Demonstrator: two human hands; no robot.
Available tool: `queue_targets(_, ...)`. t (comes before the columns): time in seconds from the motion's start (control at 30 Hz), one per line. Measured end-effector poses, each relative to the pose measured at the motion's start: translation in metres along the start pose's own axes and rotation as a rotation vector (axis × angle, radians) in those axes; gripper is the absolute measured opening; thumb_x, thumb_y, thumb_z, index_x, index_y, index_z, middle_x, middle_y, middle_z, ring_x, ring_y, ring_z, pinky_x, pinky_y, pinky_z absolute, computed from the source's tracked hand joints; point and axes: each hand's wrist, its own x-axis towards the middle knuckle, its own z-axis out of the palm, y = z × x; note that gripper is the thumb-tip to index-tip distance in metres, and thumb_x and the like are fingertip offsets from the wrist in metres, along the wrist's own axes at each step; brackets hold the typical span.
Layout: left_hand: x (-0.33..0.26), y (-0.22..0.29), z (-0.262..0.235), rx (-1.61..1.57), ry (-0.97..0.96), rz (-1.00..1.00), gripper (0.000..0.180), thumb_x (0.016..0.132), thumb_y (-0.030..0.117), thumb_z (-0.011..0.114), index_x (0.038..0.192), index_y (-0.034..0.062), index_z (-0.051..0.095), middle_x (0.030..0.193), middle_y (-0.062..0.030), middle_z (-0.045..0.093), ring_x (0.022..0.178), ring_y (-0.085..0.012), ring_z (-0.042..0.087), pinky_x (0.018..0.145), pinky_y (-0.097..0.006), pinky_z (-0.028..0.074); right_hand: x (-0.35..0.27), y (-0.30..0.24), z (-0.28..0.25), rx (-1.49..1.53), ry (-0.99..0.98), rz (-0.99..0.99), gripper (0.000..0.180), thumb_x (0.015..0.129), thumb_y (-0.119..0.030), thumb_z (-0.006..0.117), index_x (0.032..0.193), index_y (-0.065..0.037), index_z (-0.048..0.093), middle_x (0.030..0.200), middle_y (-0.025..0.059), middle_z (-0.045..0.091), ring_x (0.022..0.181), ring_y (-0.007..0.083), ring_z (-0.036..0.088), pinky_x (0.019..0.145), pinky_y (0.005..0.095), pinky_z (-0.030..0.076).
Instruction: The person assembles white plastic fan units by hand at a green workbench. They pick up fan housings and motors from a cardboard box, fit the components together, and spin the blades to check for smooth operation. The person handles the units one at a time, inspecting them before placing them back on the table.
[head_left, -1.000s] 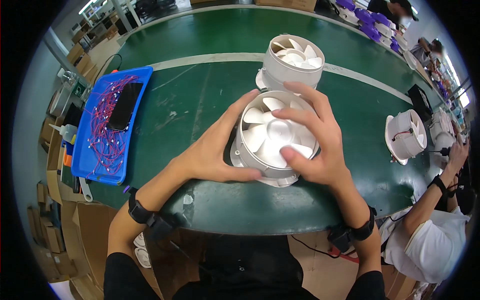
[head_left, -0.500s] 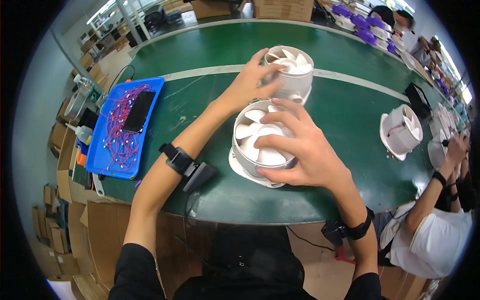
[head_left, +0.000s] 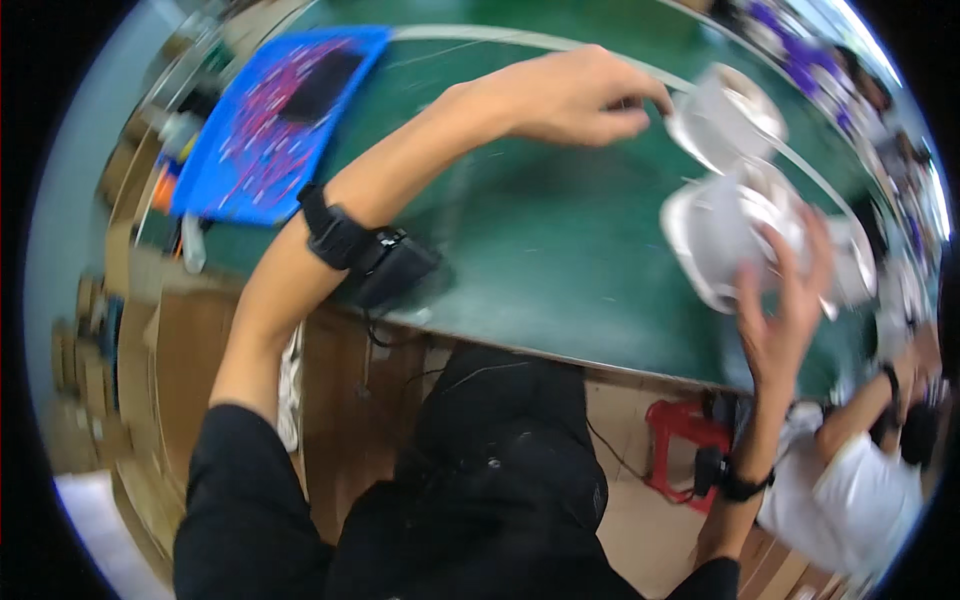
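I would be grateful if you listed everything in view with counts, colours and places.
Table: one, green, across the middle
Tray: one, blue, table's left
Wires: many, reddish, in tray
Phone: one, black, in tray
Fans: three clear, white, table's right
Blurred parts: several, purple, upper right
Stool: one, red, below table edge
Boxes: several, brown, left side
Co-worker: one clear, white shirt, lower right
Wrist devices: two, black, person's wrists
Left hand: one, bare, near farther fan
Right hand: one, bare, at nearest fan

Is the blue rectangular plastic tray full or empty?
Neither: the tray holds thin red wires and a flat black phone, with bare blue showing.
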Motion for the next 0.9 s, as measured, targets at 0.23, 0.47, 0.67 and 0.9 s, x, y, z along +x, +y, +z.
queue_targets(0.23, -0.268, 0.097, -0.071, -0.055, 0.133, -0.629, 0.025, 0.091, 0.004, 0.05, 0.11, 0.0017, 0.066, 0.078, -0.0105, 0.066, 0.071, -0.0175, 0.064, 0.063, -0.032, 0.05, -0.064, -0.04, -0.013, 0.335, -0.256, -0.192, 0.036, 0.078, -0.014, 0.063, 0.113, -0.006, 0.063, 0.126, 0.0249, 0.057, 0.119, 0.0429, 0.052, 0.1, 0.0561, 0.04)
queue_targets(0.47, -0.638, 0.119, 0.014, 0.294, 0.142, -1.552, 0.023, 0.092, 0.007, 0.051, 0.109, 0.0014, 0.065, 0.091, -0.0109, 0.071, 0.078, -0.0215, 0.067, 0.068, -0.031, 0.053, -0.036, -0.081, 0.007, 0.274, -0.622, -0.289, 0.055, 0.075, -0.028, 0.074, 0.125, -0.012, 0.057, 0.138, 0.0265, 0.048, 0.122, 0.0466, 0.048, 0.1, 0.0563, 0.04)
queue_targets(0.67, -0.78, 0.173, 0.193, 0.025, -0.68, -2.104, 0.032, 0.084, 0.021, 0.06, 0.11, 0.0046, 0.069, 0.115, -0.0213, 0.066, 0.105, -0.0354, 0.064, 0.088, -0.043, 0.052, -0.037, -0.076, 0.024, 0.207, -0.511, -0.386, 0.049, 0.088, -0.028, 0.066, 0.131, -0.008, 0.052, 0.139, 0.0228, 0.048, 0.122, 0.0435, 0.051, 0.101, 0.0514, 0.042)
queue_targets(0.9, -0.518, 0.095, 0.263, -0.559, 0.39, -1.69, 0.044, 0.086, 0.025, 0.058, 0.124, 0.0034, 0.055, 0.116, -0.025, 0.063, 0.103, -0.0352, 0.063, 0.087, -0.041, 0.051, -0.035, -0.095, 0.02, 0.104, -0.399, -0.405, 0.052, 0.096, -0.053, 0.051, 0.123, -0.01, 0.062, 0.126, 0.0217, 0.058, 0.108, 0.0413, 0.059, 0.089, 0.0502, 0.049)
